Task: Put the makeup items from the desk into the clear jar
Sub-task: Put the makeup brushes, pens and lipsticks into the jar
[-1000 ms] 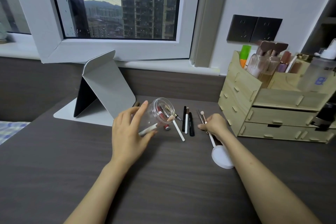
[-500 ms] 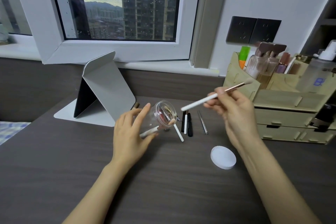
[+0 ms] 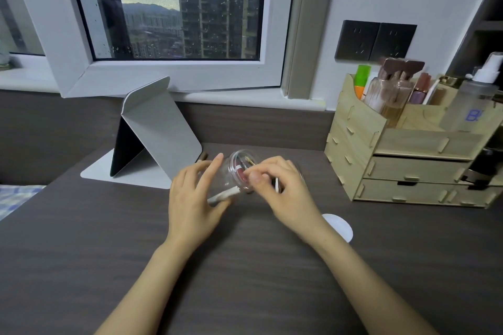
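Note:
The clear jar (image 3: 232,169) is tilted on its side over the dark desk (image 3: 245,266), mouth facing right, with my left hand (image 3: 190,198) wrapped around it. Inside it I see a white-handled item (image 3: 223,195) and something red. My right hand (image 3: 283,193) is at the jar's mouth, fingertips pinched together on the makeup brush, which the fingers mostly hide. A white stick-shaped item (image 3: 276,185) on the desk shows just under my right hand. Other items behind that hand are hidden.
The jar's white lid (image 3: 341,227) lies on the desk beside my right wrist. A wooden drawer organiser (image 3: 408,168) full of bottles stands at the right. A folded grey stand (image 3: 160,128) is at the back left, under the window.
My right hand lifted a white-handled brush off the desk, carried it left and brought it down to the jar's mouth. My left hand has kept the jar tilted.

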`<state>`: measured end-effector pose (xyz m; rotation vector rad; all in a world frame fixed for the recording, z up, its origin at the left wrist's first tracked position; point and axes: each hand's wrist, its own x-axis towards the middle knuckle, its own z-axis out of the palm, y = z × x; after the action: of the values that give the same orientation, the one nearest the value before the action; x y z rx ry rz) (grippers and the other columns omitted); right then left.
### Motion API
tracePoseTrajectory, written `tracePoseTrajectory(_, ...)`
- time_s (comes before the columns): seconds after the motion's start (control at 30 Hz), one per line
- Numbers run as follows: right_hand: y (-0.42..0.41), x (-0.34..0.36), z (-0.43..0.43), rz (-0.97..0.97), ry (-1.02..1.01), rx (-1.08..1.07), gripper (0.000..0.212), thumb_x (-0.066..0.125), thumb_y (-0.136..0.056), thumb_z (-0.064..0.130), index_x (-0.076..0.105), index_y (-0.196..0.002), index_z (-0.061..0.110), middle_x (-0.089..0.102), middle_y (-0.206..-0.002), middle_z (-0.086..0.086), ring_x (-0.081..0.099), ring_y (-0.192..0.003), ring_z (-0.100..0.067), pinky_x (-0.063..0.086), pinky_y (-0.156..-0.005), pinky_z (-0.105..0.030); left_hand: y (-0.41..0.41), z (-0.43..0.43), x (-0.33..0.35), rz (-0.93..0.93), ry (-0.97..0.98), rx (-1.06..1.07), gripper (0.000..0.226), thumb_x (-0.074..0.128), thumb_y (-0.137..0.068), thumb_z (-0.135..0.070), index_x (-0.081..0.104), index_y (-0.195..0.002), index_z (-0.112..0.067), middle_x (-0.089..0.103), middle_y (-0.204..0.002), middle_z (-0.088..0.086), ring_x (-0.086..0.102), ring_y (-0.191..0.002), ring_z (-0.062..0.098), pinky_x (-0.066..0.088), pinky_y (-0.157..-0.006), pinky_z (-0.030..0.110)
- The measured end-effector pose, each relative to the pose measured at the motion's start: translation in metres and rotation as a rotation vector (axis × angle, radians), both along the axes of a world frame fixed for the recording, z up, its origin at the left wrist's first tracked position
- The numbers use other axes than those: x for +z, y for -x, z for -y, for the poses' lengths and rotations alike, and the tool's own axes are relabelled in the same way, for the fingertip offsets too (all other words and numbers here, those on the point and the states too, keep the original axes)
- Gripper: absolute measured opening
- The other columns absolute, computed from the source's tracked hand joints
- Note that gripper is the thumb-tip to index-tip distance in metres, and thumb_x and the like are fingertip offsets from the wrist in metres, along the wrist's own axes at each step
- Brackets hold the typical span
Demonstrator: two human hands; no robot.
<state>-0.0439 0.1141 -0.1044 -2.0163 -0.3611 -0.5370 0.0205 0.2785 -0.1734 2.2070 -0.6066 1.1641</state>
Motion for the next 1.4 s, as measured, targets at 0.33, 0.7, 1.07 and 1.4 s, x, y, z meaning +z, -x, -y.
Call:
tracePoseTrajectory(0.33,-0.081,-0.048,0.028,-0.275,0.62,-0.418,0.024,0.058,-0.086,0.026,0.069,-0.102,0.013,0.073,-0.098,-0.009,0.06,-0.1,-0.031,0.045,-0.082,-0.034,-0.004,-0.006,0.005,-0.018,0.11,0.1,0.081,0.076,-0.059,-0.027,0.041,-0.133,-0.022,0.06,-0.103,0.013,0.044,-0.093,0.019,0.041,-0.081,0.039)
tracePoseTrajectory(0.7,-0.104,-0.034,0.005,-0.408,0.583,-0.551,0.023,0.051,-0.086,0.005,0.059,-0.107,-0.001,0.065,-0.114,-0.021,0.059,-0.109,-0.037,0.047,-0.082,-0.036,-0.004,-0.007,0.005,-0.043,0.105,0.103,0.082,0.076,-0.06,-0.03,0.04,-0.133,-0.023,0.06,-0.104,0.012,0.044,-0.093,0.019,0.043,-0.08,0.041)
tracePoseTrajectory(1.07,-0.008,0.031,0.004,0.027,-0.6,-0.011,0.016,0.056,-0.085,-0.007,0.055,-0.092,0.007,0.062,-0.074,-0.002,0.058,-0.054,0.002,0.046,-0.051,-0.011,-0.004,-0.003,0.002,-0.002,0.058,0.064,0.072,0.07,-0.069,-0.038,0.041,-0.134,-0.023,0.06,-0.107,0.01,0.049,-0.095,0.021,0.038,-0.082,0.036)
tracePoseTrajectory(1.4,-0.008,-0.006,-0.003,0.033,-0.023,-0.021,0.007,0.063,-0.077,0.031,0.066,-0.082,0.034,0.072,-0.093,-0.002,0.062,-0.088,-0.009,0.045,-0.078,-0.02,0.001,-0.002,0.002,0.018,0.005,0.055,0.065,0.062,-0.075,-0.044,0.043,-0.133,-0.023,0.06,-0.109,0.01,0.05,-0.097,0.023,0.037,-0.084,0.036)
